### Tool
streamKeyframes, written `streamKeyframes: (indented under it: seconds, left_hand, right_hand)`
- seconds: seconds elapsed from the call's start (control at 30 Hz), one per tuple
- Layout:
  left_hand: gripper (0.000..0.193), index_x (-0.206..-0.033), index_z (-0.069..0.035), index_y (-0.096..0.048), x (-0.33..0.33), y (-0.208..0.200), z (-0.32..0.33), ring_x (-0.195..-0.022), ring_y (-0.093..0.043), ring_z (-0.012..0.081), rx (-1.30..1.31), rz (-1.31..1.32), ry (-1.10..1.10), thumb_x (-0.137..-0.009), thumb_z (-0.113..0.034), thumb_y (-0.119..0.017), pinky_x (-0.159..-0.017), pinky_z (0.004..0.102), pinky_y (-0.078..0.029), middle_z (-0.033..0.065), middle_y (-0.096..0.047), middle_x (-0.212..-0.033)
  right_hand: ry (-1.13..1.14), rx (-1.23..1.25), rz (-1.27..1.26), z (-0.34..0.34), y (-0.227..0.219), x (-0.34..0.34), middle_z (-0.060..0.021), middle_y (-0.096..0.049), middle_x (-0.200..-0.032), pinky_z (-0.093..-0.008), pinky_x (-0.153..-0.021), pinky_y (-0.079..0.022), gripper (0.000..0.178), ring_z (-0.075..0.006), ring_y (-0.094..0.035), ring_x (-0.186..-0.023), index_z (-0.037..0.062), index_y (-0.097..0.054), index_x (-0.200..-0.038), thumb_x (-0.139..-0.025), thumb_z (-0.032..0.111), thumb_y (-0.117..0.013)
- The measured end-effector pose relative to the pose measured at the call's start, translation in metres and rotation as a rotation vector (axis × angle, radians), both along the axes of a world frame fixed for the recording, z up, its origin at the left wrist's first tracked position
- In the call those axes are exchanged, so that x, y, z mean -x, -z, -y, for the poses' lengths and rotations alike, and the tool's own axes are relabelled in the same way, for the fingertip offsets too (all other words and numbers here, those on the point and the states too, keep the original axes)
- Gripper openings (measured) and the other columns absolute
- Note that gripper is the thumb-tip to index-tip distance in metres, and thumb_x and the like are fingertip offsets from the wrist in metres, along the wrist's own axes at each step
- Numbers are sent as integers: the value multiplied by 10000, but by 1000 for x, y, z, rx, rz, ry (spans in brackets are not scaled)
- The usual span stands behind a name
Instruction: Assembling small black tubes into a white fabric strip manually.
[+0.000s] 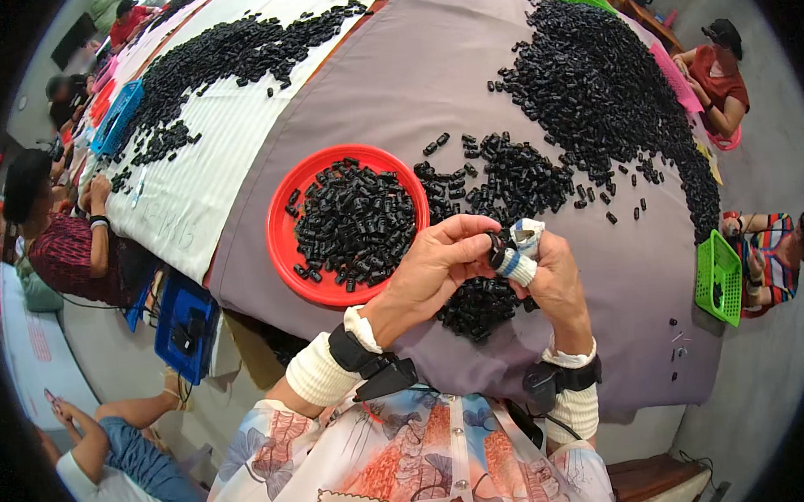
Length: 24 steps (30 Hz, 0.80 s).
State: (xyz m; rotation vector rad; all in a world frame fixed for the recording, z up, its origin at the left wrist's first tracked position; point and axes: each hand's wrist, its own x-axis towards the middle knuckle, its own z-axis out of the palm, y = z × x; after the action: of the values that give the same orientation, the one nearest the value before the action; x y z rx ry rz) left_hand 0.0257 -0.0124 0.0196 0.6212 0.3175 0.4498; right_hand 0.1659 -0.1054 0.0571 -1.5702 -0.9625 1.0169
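Note:
My left hand [434, 266] is closed, thumb and forefinger pinching a small black cylindrical plastic part [498, 249]. My right hand [557, 278] meets it from the right, its fingers curled in against the same part. White wraps with blue stripes [516, 266] cover fingertips of the right hand. The fingers hide most of the part. Just left of my hands sits a round red tray [279, 243] filled with such black parts [351, 222]. More loose parts [478, 309] are heaped under and beyond my hands on the grey cloth.
A large black heap [592, 90] spreads over the far right of the grey-covered table [324, 111]. Another heap [223, 57] lies on the white cloth at left. A green basket [718, 278] stands at the right edge, a blue basket [118, 117] far left. Several people sit around the tables.

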Motion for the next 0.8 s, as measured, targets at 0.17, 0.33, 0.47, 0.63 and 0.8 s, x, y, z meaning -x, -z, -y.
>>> streamKeyframes:
  seconds: [0.17, 0.33, 0.47, 0.63, 0.8]
  left_hand:
    - [202, -1068, -19, -559, -3, -7, 1, -831, -565, 104, 81, 44, 25, -881, -92, -541, -768, 262, -469, 39, -595, -918]
    - [217, -1096, -21, -559, -7, -8, 3, -860, -559, 101, 80, 90, 53, -895, -96, -520, -781, 261, -468, 27, -591, -945]
    - [234, -1114, -16, -552, -7, -11, 5, -869, -565, 105, 60, 43, 53, -896, -93, -518, -789, 261, -472, 36, -594, -957]
    - [243, -1098, 2, -553, -7, -21, 8, -858, -595, 120, 19, 35, 52, -861, -52, -554, -772, 263, -495, 58, -601, -966]
    - [220, -1049, 21, -569, -9, -29, 9, -813, -612, 130, -18, -72, 10, -836, -32, -558, -741, 266, -506, 71, -614, -931]
  right_hand:
    - [-32, -11, 22, 4, -8, -1, 44, -544, -651, -193, -488, -374, 226, -20, -446, -558, 42, -592, -820, -715, 167, -748]
    - [-17, -9, 73, 6, -13, -2, 32, -572, -697, -204, -542, -412, 251, -29, -476, -616, 28, -595, -854, -701, 149, -753]
    - [5, -23, 127, 8, -15, 0, 12, -591, -698, -216, -542, -429, 271, -40, -496, -612, 13, -595, -874, -685, 122, -757]
    - [4, -29, 172, 9, -12, -2, -11, -599, -690, -236, -545, -440, 279, -55, -508, -609, -1, -592, -880, -687, 125, -750]
    - [-9, -33, 178, 10, -13, 0, -18, -597, -682, -249, -548, -441, 269, -64, -504, -603, -4, -589, -875, -688, 120, -738]
